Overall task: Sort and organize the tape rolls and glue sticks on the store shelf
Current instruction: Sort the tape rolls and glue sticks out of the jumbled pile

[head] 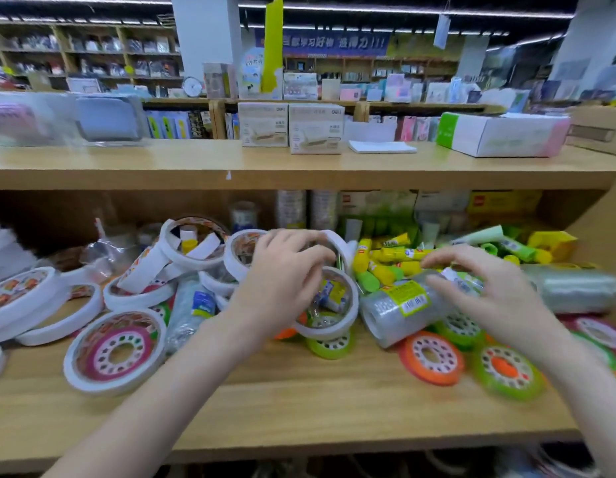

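White tape rolls (113, 350) lie scattered over the left and middle of the lower wooden shelf (282, 408). My left hand (282, 270) is curled over one white roll (329, 305) at the centre, fingers on its rim. My right hand (486, 288) grips a shrink-wrapped stack of clear tape rolls (399, 308) lying on its side, with a yellow-green label. Behind them sits a heap of yellow and green glue sticks (389, 260). Flat orange and green tape discs (434, 357) lie under the stack.
A second clear wrapped stack (575, 288) lies at the right by the shelf's side wall. Boxes (437, 201) stand at the back of the shelf. The upper shelf (196, 167) carries white boxes (313, 129). Store shelving fills the background.
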Tool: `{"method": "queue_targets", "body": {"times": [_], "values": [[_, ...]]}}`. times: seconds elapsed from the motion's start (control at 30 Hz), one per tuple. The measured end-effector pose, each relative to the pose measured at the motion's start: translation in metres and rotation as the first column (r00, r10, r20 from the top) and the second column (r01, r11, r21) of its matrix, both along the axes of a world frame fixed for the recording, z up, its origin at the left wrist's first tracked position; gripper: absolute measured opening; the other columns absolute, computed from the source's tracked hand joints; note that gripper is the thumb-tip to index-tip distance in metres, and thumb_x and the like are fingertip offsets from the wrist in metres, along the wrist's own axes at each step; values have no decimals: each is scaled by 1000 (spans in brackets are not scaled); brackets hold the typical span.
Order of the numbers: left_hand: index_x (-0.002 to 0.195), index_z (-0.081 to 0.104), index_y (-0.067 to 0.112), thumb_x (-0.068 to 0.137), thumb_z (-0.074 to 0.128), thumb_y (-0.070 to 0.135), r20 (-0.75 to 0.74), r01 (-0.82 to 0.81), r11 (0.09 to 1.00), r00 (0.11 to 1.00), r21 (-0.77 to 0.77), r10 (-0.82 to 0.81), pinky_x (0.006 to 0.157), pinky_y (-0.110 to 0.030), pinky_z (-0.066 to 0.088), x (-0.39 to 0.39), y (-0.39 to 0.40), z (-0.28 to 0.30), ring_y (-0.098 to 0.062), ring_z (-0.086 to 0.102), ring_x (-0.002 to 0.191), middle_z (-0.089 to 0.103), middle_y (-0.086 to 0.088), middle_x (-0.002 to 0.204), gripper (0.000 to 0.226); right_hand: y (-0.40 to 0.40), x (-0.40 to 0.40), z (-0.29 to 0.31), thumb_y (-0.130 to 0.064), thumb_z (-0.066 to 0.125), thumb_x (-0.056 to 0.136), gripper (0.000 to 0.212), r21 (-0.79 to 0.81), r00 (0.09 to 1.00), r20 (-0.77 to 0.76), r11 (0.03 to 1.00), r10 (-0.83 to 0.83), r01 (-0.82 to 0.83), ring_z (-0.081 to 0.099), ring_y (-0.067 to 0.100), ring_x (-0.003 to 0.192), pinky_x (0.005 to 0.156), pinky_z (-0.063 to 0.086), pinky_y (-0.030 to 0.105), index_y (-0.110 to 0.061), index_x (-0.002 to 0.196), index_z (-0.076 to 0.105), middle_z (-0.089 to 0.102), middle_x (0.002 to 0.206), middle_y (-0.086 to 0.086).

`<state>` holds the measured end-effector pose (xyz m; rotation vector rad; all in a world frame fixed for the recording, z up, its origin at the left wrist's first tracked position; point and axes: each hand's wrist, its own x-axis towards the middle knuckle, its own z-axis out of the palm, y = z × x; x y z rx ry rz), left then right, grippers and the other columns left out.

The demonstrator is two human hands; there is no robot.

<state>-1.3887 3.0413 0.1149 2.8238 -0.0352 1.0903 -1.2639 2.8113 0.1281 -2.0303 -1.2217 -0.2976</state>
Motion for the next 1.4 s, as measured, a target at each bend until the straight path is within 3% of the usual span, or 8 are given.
{"method": "queue_targets", "body": {"times": [0.17,0.33,0.47,0.6,0.77,0.97,1.27,1.4], "values": [[101,68,17,83,46,37,-9,-152,986,988,72,153,94,-38,28,-51,29,-12,-19,48,108,65,1,111,35,38,-29,-16,-47,49,80,40,-291,911,306,938,278,-188,46,11,108,93,39,27,-25,111,61,59,113,-13],[95,66,12,80,45,38,-120,-144,952,976,271,181,86,-41,39,-62,52,-7,-30,55,97,65,-1,89,36,78,-35,-39,-29,46,68,18,-376,728,617,925,298,-60,57,17,79,81,34,34,-24,75,62,60,69,-12],[80,67,7,78,59,20,-211,3,967,976,256,53,70,-22,26,-52,60,19,-33,58,71,64,-6,74,16,72,-25,-26,-19,64,68,15,-264,902,277,929,332,-260,45,11,78,69,32,22,-17,82,65,55,72,-14],[110,63,12,90,56,15,-426,-86,975,889,204,168,89,-36,35,-46,63,20,-28,44,113,64,-2,108,21,73,-22,-5,-21,76,69,28,-58,967,89,970,239,-235,53,2,82,73,36,4,-5,91,70,63,80,-3],[86,70,7,72,61,14,-214,-6,988,976,157,40,67,-38,48,-58,64,25,-34,55,82,68,-4,79,19,87,-22,3,-11,74,75,22,128,996,70,990,50,-58,46,0,75,72,34,4,-6,95,67,58,84,-1],[95,67,12,80,60,21,-38,-55,998,998,10,55,80,-40,44,-84,71,27,-15,40,90,63,7,84,18,111,-19,-5,-21,57,88,33,-285,964,262,950,-51,127,32,31,121,97,31,40,-13,120,55,46,132,8],[93,67,13,80,57,21,25,-109,994,994,19,109,71,-49,49,-97,76,1,-16,41,91,63,8,84,18,122,-22,-10,-11,64,77,40,-294,957,240,951,165,-91,37,26,117,93,29,38,-24,114,56,58,115,-2],[95,68,10,76,71,7,28,-106,993,994,47,105,78,-36,44,-99,78,-3,-14,40,92,64,4,85,20,118,-23,-3,-23,73,75,66,-339,949,-17,891,315,-301,47,8,102,82,33,20,-52,117,32,60,100,-14]]}}
